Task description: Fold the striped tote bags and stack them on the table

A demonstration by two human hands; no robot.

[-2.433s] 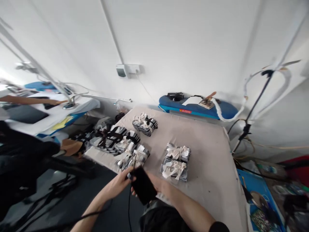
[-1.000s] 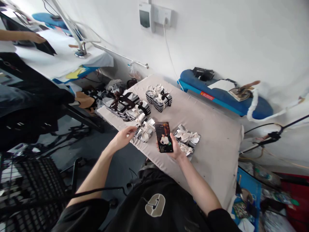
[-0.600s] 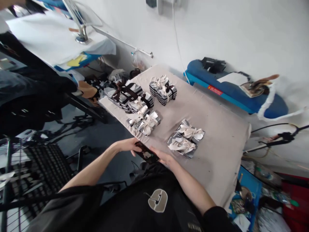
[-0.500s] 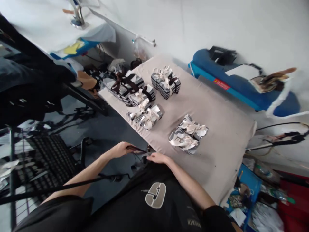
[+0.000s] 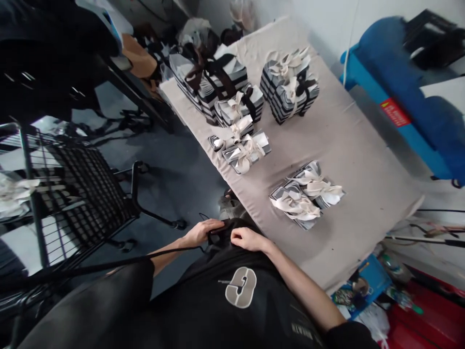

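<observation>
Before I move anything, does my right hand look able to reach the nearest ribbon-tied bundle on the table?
Probably yes. Your right hand rests on your dark top close to the table edge, and the ribbon-tied bundle lies just beyond it. Only the beige table cover shows between them, with nothing standing in the way.

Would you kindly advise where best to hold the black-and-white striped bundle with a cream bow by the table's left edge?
Grip the striped bundle by its long sides from the edge of the beige cloth-covered table: it lies flat, another bundle touches its far side, and the bow would likely slip.
</observation>
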